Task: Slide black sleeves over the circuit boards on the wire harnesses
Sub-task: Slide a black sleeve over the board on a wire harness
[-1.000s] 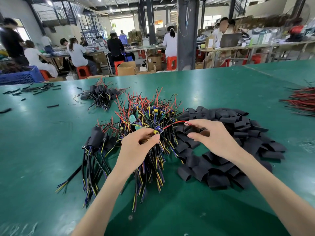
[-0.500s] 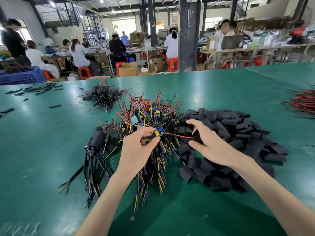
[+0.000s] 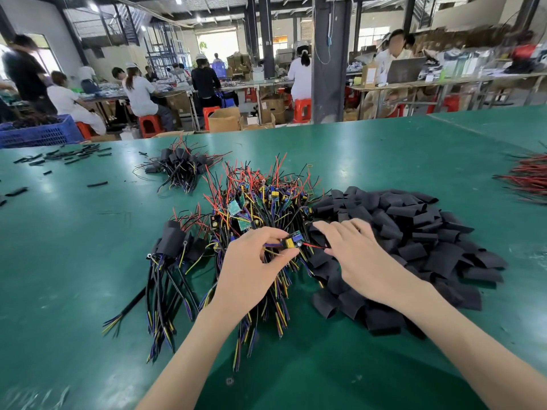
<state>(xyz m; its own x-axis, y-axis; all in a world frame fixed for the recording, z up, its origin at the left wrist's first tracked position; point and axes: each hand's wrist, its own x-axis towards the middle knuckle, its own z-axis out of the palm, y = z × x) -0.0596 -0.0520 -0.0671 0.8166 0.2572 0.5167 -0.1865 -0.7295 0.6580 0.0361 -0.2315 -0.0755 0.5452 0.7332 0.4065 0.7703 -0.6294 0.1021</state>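
Both hands have drawn closer together over the last second. The left hand (image 3: pixel 251 270) has shifted right toward the heap of black sleeves (image 3: pixel 414 232), and the right hand (image 3: pixel 358 255) has dropped from its raised pose onto that heap. The red wire (image 3: pixel 313 246) that arched up between them now runs short and flat.

The left forearm comes up from the lower edge, wrist bent slightly inward, back of the hand up. Its grip is clenched on a small circuit board (image 3: pixel 291 242) with a yellow part, pinched between the thumb and curled fingers. The board is held just above the near edge of the tangled harness pile (image 3: pixel 260 208), right beside the sleeves. Purple and yellow leads trail from the board back under the palm.

The right forearm reaches in from the lower right, palm down, fingers stretched toward the left and lying on the sleeves. The thumb sits below the index finger, next to the red wire. Whether this grip pinches a sleeve or only rests on the heap I cannot tell.

On the green worktop (image 3: pixel 74 261), a sleeved bundle (image 3: pixel 171 241) lies left of the harness pile, and a second bundle (image 3: pixel 180 164) lies farther back. Short black tube pieces (image 3: pixel 68 155) are scattered at far left, and loose red and black wires (image 3: pixel 527 176) lie at the right edge. A blue crate (image 3: pixel 41 131) stands beyond the worktop's left end.
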